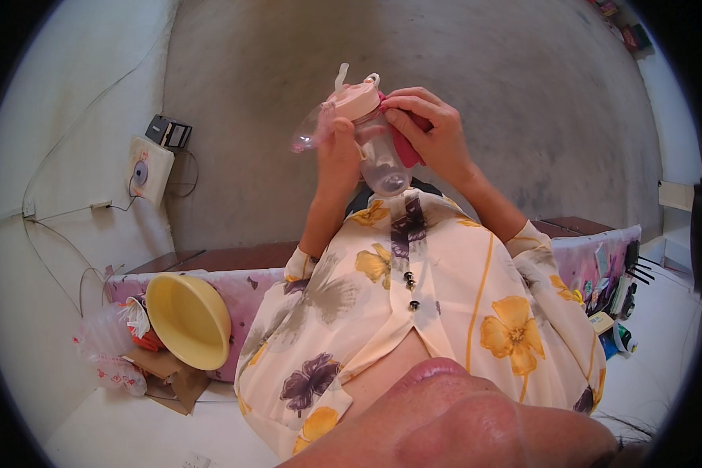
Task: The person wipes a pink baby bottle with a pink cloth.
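Observation:
In the upper middle of the head view, a clear plastic water bottle (380,158) tilts, its base towards my body. Its pale pink lid (355,100) is on, with a whitish straw (341,76) sticking up and a clear domed cover (310,131) swung out to the left. My left hand (340,149) grips the bottle from the left side, thumb up near the lid. At the lid's right edge, my right hand (424,120) pinches part of a deep pink piece (406,149), which looks like cloth and hangs beside the bottle. The fingers partly cover it.
A yellow plastic basin (190,322) leans by a pink-patterned cover (257,292) at lower left, near a cardboard box (172,374) and clear plastic packaging (108,345). Cables and a white device (150,169) line the left wall. Small items and a black comb (632,260) lie at right.

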Motion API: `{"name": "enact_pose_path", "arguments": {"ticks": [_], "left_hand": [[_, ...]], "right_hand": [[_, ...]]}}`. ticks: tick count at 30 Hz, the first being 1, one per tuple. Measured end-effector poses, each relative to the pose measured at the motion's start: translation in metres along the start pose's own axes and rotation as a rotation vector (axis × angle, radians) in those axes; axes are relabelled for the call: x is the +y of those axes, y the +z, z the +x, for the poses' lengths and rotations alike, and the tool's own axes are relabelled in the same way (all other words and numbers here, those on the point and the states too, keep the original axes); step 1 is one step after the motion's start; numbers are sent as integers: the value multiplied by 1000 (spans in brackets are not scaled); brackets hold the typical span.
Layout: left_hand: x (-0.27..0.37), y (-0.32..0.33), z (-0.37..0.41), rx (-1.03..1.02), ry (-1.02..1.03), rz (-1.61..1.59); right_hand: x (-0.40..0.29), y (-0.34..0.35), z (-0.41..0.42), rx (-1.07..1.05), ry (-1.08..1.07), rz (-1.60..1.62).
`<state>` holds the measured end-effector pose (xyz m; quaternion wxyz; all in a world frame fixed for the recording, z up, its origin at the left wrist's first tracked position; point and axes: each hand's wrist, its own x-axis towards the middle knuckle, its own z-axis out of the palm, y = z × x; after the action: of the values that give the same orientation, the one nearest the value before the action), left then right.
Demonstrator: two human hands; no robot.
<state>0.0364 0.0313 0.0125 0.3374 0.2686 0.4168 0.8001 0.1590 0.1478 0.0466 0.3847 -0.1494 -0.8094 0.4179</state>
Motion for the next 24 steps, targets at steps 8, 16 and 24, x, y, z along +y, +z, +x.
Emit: {"name": "enact_pose_path", "arguments": {"ticks": [8,16,24], "left_hand": [[-20,-20,4,0,117,373],[-10,-7,1,-2,87,269],[-10,-1,0,0,82,317]], "right_hand": [[-16,10,0,-8,-281,-241],[-8,3,1,1,42,-47],[-2,6,0,18,121,50]]}}
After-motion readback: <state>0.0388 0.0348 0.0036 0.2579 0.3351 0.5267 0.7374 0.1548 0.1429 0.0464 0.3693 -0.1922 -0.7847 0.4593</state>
